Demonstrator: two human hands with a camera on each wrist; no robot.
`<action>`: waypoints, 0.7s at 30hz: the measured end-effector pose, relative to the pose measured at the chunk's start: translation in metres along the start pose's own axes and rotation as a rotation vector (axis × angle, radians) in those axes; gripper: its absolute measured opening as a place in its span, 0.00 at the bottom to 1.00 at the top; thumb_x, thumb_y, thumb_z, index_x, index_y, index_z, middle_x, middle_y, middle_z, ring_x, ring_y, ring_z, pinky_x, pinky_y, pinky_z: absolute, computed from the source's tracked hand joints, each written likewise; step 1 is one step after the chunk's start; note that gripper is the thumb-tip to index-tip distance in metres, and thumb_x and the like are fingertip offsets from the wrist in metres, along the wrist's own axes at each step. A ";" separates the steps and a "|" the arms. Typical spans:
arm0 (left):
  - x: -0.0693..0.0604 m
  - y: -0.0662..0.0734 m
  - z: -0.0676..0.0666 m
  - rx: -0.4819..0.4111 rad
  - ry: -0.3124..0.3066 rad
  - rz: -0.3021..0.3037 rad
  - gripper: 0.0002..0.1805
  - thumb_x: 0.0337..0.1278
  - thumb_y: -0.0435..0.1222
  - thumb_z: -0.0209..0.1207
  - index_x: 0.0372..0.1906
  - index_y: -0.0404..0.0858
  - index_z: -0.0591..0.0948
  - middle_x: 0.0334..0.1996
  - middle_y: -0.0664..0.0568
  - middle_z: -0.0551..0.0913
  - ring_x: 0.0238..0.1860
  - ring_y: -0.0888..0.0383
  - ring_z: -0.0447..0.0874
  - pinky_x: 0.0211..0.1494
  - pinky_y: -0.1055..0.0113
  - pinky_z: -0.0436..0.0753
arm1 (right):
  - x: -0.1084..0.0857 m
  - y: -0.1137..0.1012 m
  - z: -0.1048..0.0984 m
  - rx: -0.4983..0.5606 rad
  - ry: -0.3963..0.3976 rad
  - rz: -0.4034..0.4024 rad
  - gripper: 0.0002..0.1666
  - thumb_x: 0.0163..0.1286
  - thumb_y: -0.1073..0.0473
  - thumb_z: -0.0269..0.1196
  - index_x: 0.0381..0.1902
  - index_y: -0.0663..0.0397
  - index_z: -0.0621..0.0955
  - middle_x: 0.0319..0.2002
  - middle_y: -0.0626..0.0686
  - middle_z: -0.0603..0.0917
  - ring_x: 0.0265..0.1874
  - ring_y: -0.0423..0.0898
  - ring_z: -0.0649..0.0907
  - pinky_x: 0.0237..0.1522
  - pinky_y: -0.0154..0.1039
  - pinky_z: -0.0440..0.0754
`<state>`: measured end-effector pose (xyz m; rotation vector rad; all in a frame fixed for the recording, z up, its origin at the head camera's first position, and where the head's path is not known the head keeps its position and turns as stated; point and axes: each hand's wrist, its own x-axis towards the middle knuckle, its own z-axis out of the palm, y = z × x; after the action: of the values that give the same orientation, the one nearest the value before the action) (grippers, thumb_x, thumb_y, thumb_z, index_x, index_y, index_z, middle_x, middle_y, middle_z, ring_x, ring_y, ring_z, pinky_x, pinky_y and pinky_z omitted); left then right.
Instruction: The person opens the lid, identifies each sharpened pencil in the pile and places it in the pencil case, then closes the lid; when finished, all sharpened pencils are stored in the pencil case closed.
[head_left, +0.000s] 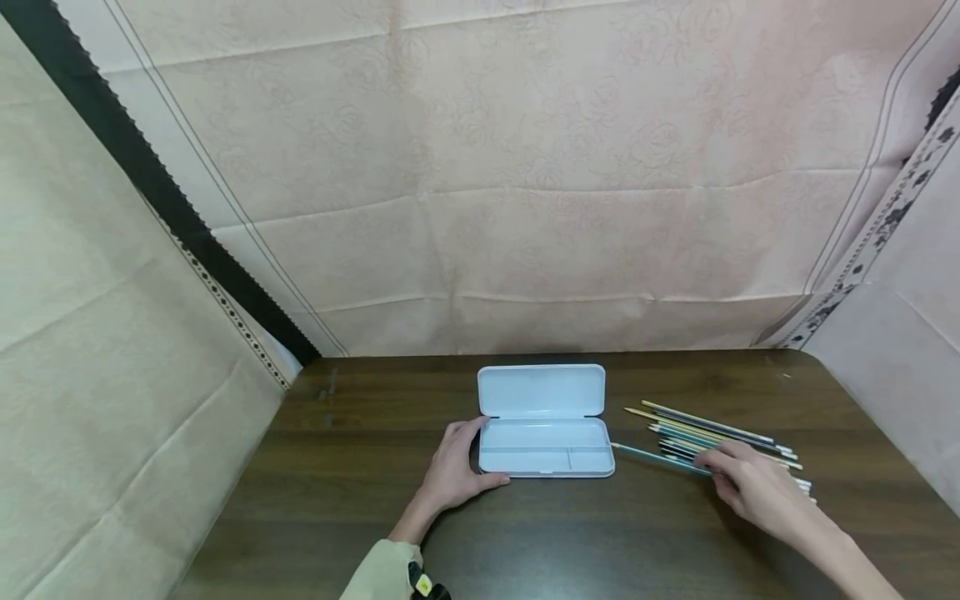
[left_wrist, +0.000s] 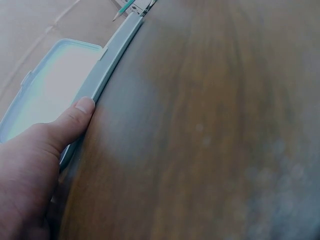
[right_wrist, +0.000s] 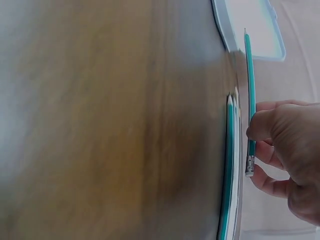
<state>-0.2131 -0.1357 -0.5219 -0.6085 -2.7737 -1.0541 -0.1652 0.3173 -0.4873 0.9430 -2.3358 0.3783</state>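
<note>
A light blue pencil case [head_left: 546, 462] lies with its lid [head_left: 542, 392] raised at the back; no pencil shows in its compartments. My left hand [head_left: 459, 468] grips the case's left end, the thumb [left_wrist: 80, 112] against the front side and the fingertips at the back left corner. Between thumb and fingers, my right hand [head_left: 750, 487] pinches a teal pencil [right_wrist: 251, 85] with a white eraser. Its sharpened tip points left, near the right edge of the case. Below that hand, several more pencils [head_left: 720, 427], teal, dark and yellowish, lie in a loose bundle on the table.
The dark brown wooden table [head_left: 360, 475] reaches back to a pale patterned cloth [head_left: 570, 208] hanging upright. More cloth [head_left: 135, 417] closes off the left side, and another sheet [head_left: 892, 350] the right.
</note>
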 end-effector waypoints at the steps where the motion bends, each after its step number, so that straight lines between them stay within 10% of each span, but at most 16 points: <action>1: 0.000 0.000 0.000 -0.001 0.001 0.001 0.52 0.43 0.56 0.76 0.73 0.42 0.68 0.64 0.48 0.74 0.63 0.51 0.67 0.59 0.48 0.73 | 0.003 -0.001 0.001 0.003 -0.001 -0.004 0.15 0.51 0.68 0.61 0.35 0.46 0.84 0.31 0.42 0.78 0.26 0.36 0.74 0.20 0.35 0.71; 21: 0.001 -0.003 0.002 0.013 0.007 0.008 0.52 0.43 0.60 0.74 0.73 0.44 0.68 0.65 0.49 0.74 0.64 0.52 0.66 0.59 0.48 0.73 | 0.067 -0.029 0.029 0.071 -0.112 -0.011 0.23 0.46 0.77 0.70 0.38 0.48 0.86 0.32 0.42 0.79 0.27 0.36 0.74 0.23 0.32 0.73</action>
<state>-0.2149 -0.1365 -0.5253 -0.6123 -2.7674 -1.0341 -0.1953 0.2479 -0.4678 1.0344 -2.4308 0.4168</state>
